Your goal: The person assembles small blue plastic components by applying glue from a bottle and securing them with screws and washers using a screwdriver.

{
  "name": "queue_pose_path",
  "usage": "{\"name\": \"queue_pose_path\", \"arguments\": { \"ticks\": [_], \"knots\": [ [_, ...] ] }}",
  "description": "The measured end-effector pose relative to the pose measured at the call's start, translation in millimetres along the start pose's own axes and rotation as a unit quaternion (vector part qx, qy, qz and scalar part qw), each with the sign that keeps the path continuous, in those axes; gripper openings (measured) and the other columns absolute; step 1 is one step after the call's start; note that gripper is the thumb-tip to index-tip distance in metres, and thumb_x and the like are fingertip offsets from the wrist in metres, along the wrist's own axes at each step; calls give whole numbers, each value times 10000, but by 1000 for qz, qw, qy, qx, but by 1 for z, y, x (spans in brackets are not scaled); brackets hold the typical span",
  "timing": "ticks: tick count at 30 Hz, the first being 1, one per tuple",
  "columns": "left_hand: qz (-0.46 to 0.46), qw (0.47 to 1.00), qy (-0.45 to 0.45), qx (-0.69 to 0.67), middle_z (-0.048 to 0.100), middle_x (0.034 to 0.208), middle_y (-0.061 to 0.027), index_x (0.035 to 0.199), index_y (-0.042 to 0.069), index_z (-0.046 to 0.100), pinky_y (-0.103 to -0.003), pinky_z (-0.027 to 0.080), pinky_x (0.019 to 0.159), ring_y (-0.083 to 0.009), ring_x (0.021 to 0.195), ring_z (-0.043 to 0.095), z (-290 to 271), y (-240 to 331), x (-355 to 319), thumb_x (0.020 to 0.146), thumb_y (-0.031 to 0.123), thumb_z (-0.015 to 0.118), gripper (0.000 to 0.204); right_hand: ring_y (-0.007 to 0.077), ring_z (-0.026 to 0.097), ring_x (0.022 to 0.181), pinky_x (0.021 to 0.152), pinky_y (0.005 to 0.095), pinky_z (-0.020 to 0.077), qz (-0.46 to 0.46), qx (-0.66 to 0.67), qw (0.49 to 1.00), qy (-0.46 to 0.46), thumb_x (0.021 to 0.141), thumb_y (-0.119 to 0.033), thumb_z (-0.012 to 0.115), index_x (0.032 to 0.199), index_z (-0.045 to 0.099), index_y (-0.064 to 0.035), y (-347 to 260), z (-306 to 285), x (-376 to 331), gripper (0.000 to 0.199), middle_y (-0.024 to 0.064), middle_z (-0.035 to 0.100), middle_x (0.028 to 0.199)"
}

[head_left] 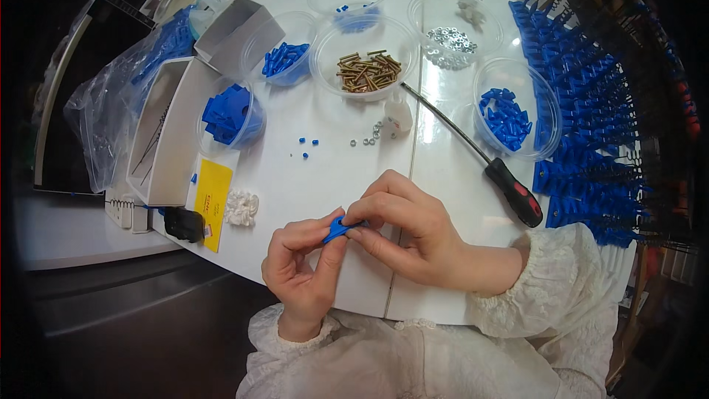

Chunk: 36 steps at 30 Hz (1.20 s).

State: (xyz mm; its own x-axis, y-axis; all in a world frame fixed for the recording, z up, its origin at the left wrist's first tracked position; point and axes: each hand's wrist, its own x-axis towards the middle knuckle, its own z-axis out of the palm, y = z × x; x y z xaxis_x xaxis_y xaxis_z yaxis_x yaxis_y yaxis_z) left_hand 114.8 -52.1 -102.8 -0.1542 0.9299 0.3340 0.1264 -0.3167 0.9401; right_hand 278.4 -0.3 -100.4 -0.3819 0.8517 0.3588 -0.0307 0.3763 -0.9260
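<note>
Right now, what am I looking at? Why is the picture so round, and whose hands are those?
A person wears a camera on their head that looks down, and its wide lens bends the edges round. The hands are that person's own. The left hand and right hand pinch one small blue plastic piece together. On the white table stand clear tubs: one with brass screws, one with silver washers, others with blue parts. A screwdriver with a black and red handle lies to the right.
</note>
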Motion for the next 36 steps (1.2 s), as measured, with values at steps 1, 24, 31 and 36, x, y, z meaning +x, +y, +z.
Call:
{"name": "queue_pose_path", "arguments": {
  "ticks": [1,24,31,36],
  "knots": [
    [1,1000,0,0,640,1026,-220,949,-33,531,-285,541,823,-225,964,649,-1,0,0,821,-70,659,184,149,556,750,608,242,433,0,4,1000,-2,794,13,675,981,651,-31,0,0,0,193,78,549,882],
    [-28,995,24,-89,636,998,-190,933,-30,505,-302,512,890,-249,1000,643,0,-2,0,838,-63,641,169,145,596,781,672,246,489,28,32,999,-19,839,10,616,1008,593,15,-1,-2,-2,171,93,575,928],
    [-36,995,21,-87,639,985,-188,925,-26,505,-311,508,899,-246,998,642,0,-1,1,837,-70,637,165,160,592,815,703,259,501,37,33,998,-32,857,15,596,1028,566,25,-2,-2,-1,175,107,557,954],
    [-37,994,19,-101,639,1007,-201,916,-29,514,-308,501,901,-235,998,638,-1,-3,0,838,-63,640,151,162,587,805,698,259,499,39,24,998,-35,857,16,595,1022,565,27,-1,-2,-1,169,107,553,948]
  ]
}}
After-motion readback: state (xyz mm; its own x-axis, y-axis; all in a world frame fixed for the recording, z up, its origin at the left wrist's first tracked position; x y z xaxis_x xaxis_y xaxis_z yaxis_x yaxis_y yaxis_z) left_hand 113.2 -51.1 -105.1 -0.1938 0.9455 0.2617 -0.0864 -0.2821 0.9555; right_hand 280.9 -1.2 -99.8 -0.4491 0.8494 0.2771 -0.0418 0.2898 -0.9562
